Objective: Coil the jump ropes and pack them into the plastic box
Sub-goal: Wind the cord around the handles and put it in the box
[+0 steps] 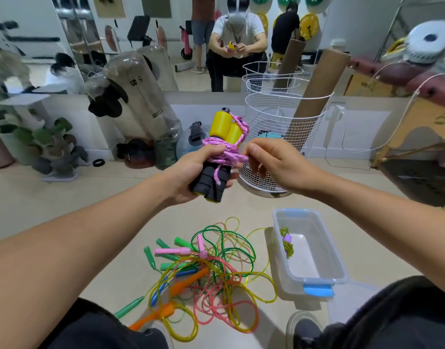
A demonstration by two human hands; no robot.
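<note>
While left hand (191,172) grips the yellow-and-black handles (216,157) upright above the floor, right hand (274,165) pinches the pink rope (224,153) wound round them; plastic box (339,270) sits below right.

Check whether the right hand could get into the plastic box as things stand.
Probably yes: the plastic box is lidless below the right hand, nothing between, but that hand pinches the pink rope.

L hand (191,170) grips handles (213,182); R hand (274,162) pinches pink rope (226,153).
</note>
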